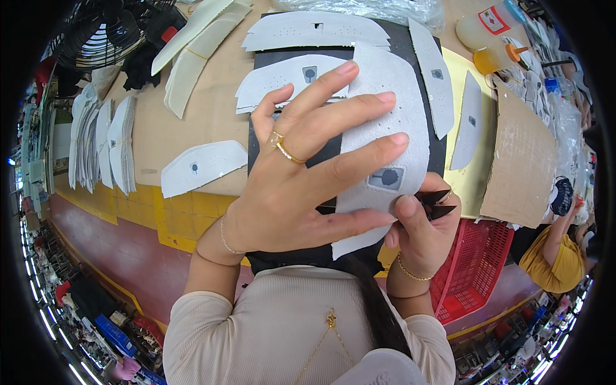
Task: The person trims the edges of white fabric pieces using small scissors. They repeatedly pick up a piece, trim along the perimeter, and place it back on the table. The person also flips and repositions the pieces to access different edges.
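Note:
A white curved fabric panel [414,125] with rows of small holes and a grey square emblem lies under my left hand [292,173]. The fingers of that hand are spread flat across the panel. My right hand [420,228] pinches the panel's lower right edge with the thumb. The same hand also holds black thread snips [437,204], whose two pointed blades stick out apart beside the thumb. Behind the panel, similar white pieces rest on a black board [269,59]; my left fingers overlap the emblem piece [269,77] there.
Another white piece [202,168] lies left on the tan table, near stacked panels [120,144]. Cream strips [196,54] and a black fan [109,32] are farther back. To the right are cardboard [518,160], bottles [491,59] and, below, a red basket [471,269]. A person in yellow [555,260] is beyond.

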`<control>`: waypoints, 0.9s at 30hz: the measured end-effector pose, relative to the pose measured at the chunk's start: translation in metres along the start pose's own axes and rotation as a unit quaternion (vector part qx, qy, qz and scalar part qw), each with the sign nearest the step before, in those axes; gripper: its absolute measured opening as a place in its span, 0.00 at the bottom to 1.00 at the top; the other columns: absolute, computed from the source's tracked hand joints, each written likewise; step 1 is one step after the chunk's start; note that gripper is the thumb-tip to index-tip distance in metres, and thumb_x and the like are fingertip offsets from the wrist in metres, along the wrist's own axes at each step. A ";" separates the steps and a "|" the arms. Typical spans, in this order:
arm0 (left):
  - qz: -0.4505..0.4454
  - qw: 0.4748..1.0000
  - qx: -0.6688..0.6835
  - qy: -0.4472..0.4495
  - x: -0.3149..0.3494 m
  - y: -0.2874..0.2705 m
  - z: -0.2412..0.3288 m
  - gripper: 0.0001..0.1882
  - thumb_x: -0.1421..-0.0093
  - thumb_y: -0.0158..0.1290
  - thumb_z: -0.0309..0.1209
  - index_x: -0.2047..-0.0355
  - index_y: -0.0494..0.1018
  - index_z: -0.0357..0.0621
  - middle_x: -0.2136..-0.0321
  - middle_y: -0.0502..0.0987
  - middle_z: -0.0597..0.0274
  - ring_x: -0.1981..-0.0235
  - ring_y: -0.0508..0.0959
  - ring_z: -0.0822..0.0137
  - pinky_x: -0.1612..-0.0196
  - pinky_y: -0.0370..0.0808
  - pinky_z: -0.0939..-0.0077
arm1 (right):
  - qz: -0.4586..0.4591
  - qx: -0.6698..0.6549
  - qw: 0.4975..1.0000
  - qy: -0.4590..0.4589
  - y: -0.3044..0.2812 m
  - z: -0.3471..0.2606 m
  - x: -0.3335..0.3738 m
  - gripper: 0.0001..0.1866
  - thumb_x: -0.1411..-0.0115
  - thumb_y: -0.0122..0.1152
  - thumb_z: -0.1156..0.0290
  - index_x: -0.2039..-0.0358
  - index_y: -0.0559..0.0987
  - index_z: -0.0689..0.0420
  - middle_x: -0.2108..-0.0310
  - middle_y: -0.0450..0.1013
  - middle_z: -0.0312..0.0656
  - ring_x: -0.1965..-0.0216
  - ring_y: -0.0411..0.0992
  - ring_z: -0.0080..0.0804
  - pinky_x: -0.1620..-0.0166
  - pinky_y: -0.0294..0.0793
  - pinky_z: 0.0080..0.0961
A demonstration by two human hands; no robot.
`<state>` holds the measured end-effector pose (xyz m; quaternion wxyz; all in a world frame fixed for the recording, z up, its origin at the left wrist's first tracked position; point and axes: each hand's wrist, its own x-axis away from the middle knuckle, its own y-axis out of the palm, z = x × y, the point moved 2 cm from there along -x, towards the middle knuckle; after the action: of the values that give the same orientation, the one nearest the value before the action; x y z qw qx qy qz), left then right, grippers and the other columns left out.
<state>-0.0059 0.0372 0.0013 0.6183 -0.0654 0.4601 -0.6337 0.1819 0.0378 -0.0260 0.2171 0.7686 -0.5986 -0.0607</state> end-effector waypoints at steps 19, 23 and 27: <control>-0.018 0.998 0.056 -0.030 0.000 0.004 -0.005 0.29 0.60 0.73 0.43 0.58 0.80 0.50 0.61 0.81 0.67 0.51 0.78 0.61 0.42 0.56 0.59 | -0.002 -0.022 1.000 -0.015 -0.003 0.007 0.001 0.08 0.41 0.66 0.78 0.62 0.77 0.65 0.70 0.77 0.44 0.80 0.76 0.25 0.76 0.73 0.16; -0.022 0.992 0.112 -0.044 0.001 0.005 -0.007 0.24 0.59 0.73 0.38 0.61 0.81 0.48 0.64 0.81 0.67 0.55 0.79 0.62 0.45 0.59 0.62 | -0.009 -0.036 0.999 -0.027 -0.001 0.009 0.000 0.07 0.42 0.66 0.80 0.65 0.76 0.63 0.67 0.74 0.42 0.77 0.77 0.26 0.74 0.73 0.16; -0.026 0.985 0.165 -0.050 0.002 0.005 -0.009 0.20 0.58 0.72 0.34 0.63 0.81 0.46 0.66 0.82 0.67 0.59 0.78 0.62 0.47 0.61 0.65 | -0.058 0.008 0.997 -0.045 -0.010 0.014 0.000 0.13 0.44 0.67 0.81 0.60 0.73 0.61 0.66 0.72 0.39 0.71 0.75 0.23 0.68 0.72 0.15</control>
<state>-0.0083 0.0415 -0.0081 0.6266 -0.0063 0.3158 -0.7125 0.1856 0.0364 -0.0421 0.1802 0.8001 -0.5628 -0.1031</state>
